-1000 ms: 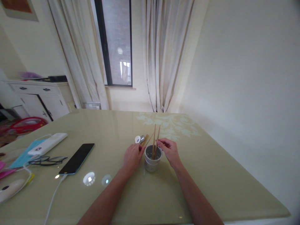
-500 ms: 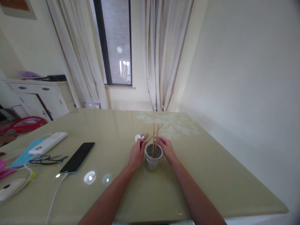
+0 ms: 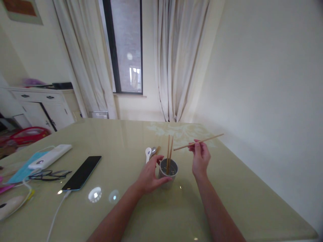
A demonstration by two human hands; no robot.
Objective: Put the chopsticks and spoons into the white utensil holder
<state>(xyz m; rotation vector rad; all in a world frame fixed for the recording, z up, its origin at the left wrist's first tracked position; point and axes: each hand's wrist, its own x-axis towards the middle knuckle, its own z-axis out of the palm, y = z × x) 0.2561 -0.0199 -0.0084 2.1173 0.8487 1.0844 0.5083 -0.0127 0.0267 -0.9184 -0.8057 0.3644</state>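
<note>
A small grey cup [image 3: 168,172] stands on the green table [image 3: 156,215] with two wooden chopsticks [image 3: 169,150] upright in it. My left hand [image 3: 150,174] curls around the cup's left side and touches it. My right hand [image 3: 200,158] is raised to the right of the cup and pinches one chopstick [image 3: 202,141], which lies nearly level and points right. Behind the cup, a white spoon [image 3: 148,153], a metal spoon and more chopsticks lie on the table.
On the left of the table lie a black phone [image 3: 82,168] on a white cable, glasses [image 3: 49,174], a white power bank [image 3: 50,156] and a blue mask. A wall runs close along the table's right side; curtains and a window stand behind.
My right hand has lifted one chopstick up and to the right, away from the cup. My left hand has moved from the utensils behind the cup to the cup's side.
</note>
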